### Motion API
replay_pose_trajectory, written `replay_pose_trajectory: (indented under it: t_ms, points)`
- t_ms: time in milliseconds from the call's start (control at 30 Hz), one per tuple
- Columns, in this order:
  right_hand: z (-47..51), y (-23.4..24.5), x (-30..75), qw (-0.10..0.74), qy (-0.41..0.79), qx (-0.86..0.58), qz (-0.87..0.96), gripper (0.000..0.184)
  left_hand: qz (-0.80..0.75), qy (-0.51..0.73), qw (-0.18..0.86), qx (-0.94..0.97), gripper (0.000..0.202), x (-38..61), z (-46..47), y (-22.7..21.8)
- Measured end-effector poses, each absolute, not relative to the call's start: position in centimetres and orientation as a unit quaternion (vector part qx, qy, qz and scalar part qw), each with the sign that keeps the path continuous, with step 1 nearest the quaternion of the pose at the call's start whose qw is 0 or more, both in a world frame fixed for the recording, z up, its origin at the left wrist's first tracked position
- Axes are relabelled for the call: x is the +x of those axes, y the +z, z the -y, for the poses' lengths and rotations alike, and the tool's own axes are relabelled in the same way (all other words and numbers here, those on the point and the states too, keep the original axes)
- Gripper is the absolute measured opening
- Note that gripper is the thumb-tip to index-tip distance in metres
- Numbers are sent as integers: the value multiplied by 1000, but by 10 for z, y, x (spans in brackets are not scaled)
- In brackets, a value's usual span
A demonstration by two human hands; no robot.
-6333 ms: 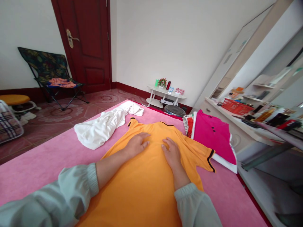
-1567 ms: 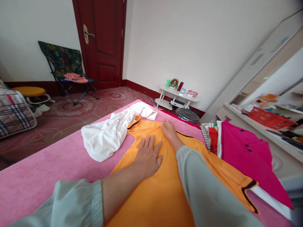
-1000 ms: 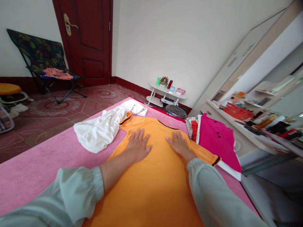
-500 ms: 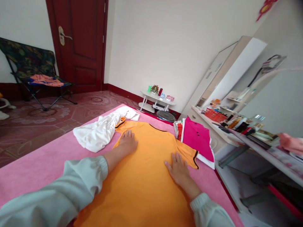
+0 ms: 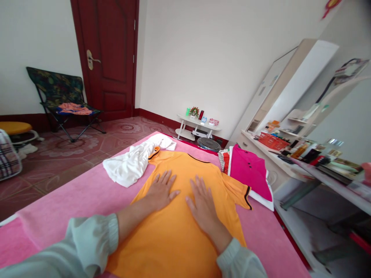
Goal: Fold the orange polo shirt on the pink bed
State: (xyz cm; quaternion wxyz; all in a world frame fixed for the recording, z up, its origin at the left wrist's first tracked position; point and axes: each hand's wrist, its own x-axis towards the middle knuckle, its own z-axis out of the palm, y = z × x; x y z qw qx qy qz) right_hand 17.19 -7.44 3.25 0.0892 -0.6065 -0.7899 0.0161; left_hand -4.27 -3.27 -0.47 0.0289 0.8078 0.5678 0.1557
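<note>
An orange T-shirt (image 5: pixel 185 166) with black trim lies spread flat on a pink bed cover (image 5: pixel 75 189). My left hand (image 5: pixel 160 190) rests palm down on the middle of the shirt, fingers spread. Just to its right, my right hand (image 5: pixel 203 204) also lies flat on the shirt with fingers apart. Both hands are open and hold nothing. Pale green sleeves cover both forearms.
A crumpled white garment (image 5: pixel 131 162) lies left of the shirt's collar. A pink shirt (image 5: pixel 249 170) sits on a stack of folded clothes at the right bed edge. A cluttered dresser (image 5: pixel 292 154) stands right; a folding chair (image 5: pixel 62 96), door and low white shelf (image 5: pixel 197 125) stand beyond.
Both hands have slid in from the shirt's outer parts to lie side by side at its middle. The camera view has shifted slightly.
</note>
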Motion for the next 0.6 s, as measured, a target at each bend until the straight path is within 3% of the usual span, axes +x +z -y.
replay_pose_trajectory:
  t_ms: [167,300,433,600]
  points:
    - [78,15,155,98,51,-578,808,59,-563,169,50,808,64,-75,36,-7]
    - [76,9,160,117,50,-586,800,57,-597,273,79,750,53,-94,28,-3]
    - [75,10,162,131,60,-581,801,54,-643,450,235,573,50,-90,3,11]
    - [73,9,166,142,82,-580,798,53,-659,505,342,441,49,-79,-31,25]
